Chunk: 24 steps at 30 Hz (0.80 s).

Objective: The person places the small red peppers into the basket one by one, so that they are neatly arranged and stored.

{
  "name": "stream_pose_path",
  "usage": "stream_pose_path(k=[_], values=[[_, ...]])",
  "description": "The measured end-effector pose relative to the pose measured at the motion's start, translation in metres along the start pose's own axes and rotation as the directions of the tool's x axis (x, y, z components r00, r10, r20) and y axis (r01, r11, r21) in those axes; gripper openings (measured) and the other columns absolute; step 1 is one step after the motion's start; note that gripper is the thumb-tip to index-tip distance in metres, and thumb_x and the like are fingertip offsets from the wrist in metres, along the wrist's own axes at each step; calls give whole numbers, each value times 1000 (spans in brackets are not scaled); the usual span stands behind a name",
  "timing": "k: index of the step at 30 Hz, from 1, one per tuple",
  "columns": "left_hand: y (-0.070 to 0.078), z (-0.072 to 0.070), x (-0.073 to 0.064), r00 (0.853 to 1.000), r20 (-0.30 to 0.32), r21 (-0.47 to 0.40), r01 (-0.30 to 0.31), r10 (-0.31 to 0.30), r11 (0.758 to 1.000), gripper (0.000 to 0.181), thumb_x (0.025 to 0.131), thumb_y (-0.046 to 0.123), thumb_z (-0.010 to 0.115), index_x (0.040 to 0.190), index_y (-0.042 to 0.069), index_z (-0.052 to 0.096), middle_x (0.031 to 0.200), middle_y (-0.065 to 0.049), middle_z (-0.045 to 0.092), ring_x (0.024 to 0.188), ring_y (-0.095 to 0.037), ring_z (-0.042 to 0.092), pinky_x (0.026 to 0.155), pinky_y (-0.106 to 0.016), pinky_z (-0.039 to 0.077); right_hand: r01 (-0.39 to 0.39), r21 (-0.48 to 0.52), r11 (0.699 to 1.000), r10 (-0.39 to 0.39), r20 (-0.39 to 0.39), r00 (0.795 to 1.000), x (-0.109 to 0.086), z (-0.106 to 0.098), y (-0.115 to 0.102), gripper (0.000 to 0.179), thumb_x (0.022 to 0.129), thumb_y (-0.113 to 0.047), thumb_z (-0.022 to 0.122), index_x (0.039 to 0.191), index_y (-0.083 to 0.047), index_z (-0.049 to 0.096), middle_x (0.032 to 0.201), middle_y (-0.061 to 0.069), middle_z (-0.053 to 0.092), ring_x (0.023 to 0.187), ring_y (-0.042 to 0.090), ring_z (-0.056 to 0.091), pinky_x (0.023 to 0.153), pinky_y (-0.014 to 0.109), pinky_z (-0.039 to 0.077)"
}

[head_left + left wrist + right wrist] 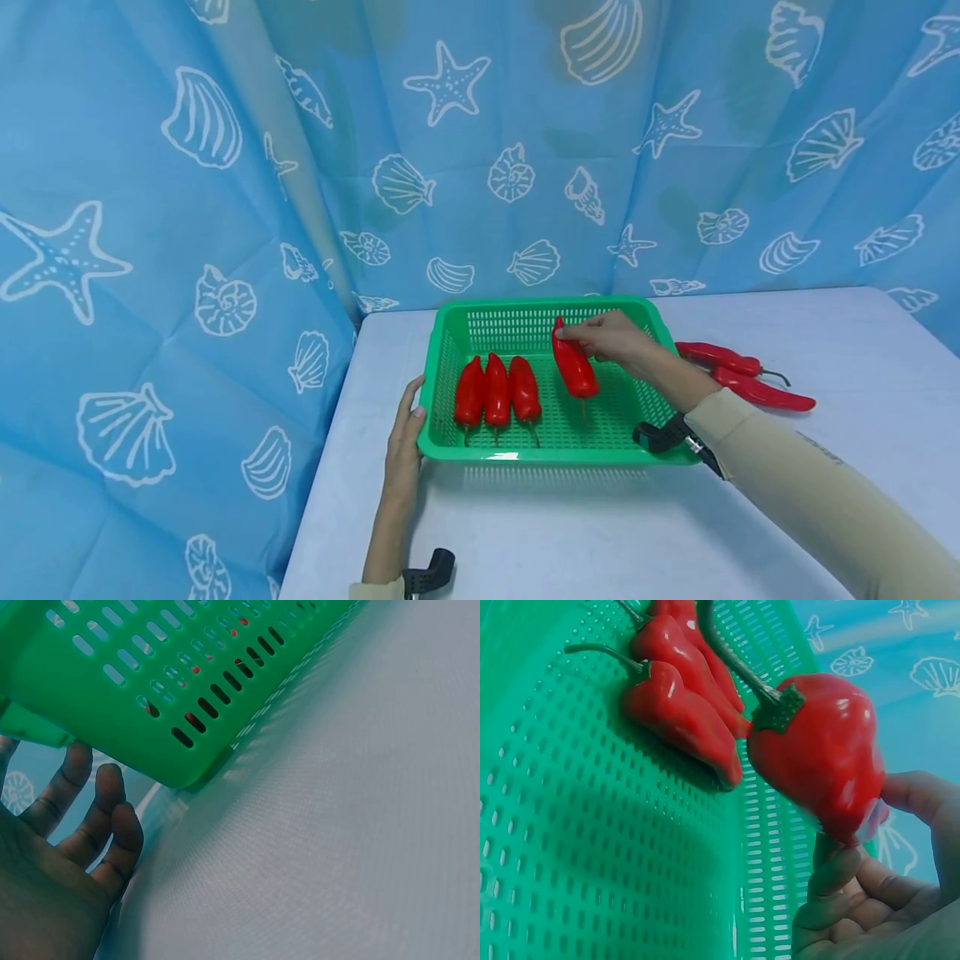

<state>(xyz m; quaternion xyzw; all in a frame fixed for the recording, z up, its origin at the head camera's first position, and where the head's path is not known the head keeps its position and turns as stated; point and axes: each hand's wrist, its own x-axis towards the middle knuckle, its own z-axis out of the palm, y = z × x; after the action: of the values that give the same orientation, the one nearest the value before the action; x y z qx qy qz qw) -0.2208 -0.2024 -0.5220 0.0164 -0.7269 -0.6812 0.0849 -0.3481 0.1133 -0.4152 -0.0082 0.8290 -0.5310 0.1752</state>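
Note:
A green plastic basket [525, 456] with slotted walls stands on the white-covered table. Three red chili peppers [497, 396] lie side by side in its left half, stems toward the near side. Above the basket's right half, my right hand [611, 337] pinches another red pepper [575, 367] near its tip, the stem end hanging down. In the right wrist view that pepper [817, 750] shows its green cap, with thumb and fingers at the far end. My left hand [405, 437] holds the basket's left rim, thumb on top; its other fingers [109, 784] curve beneath the rim outside the wall.
Two more red peppers [757, 390] lie on the table [862, 350] to the right of the basket. A blue curtain [465, 217] with white shell and starfish prints hangs behind and along the left side. Each wrist wears a black camera mount [660, 435].

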Motion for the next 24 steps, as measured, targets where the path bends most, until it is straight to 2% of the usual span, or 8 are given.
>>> stream_pose_path(k=[3, 6, 12, 24], values=[[1, 0, 1, 1000, 5, 2, 1, -1, 1000, 50, 101, 58, 41, 149, 47, 39, 156, 9, 34, 139, -23, 39, 106, -59, 37, -11, 25, 1000, 11, 3, 1000, 5, 2, 3, 34, 90, -35, 74, 79, -4, 67, 69, 3, 57, 69, 18, 51, 65, 33, 44], [0, 0, 1, 1000, 7, 2, 1, -1, 1000, 50, 101, 58, 41, 149, 47, 38, 156, 9, 35, 138, -22, 41, 105, -59, 38, -34, 48, 998, 33, 9, 999, 10, 4, 6, 33, 90, -34, 74, 74, -7, 64, 66, 3, 55, 65, 17, 49, 61, 29, 41], [0, -1, -1, 1000, 5, 2, -3, 3, 1000, 51, 101, 57, 41, 150, 46, 38, 156, 7, 36, 135, -23, 44, 104, -57, 41, -65, 56, 996, 64, 16, 998, 16, 7, 10, 36, 90, -34, 74, 70, -8, 60, 63, 2, 53, 61, 15, 46, 58, 28, 38], [-1, -1, 0, 1000, -1, 22, -19, 19, 1000, 52, 102, 53, 41, 152, 41, 37, 156, 4, 38, 134, -25, 46, 100, -53, 45, -96, -70, 993, 101, 65, 993, 23, 15, 15, 39, 89, -36, 75, 64, -12, 56, 61, 1, 53, 61, 17, 49, 59, 28, 36]])
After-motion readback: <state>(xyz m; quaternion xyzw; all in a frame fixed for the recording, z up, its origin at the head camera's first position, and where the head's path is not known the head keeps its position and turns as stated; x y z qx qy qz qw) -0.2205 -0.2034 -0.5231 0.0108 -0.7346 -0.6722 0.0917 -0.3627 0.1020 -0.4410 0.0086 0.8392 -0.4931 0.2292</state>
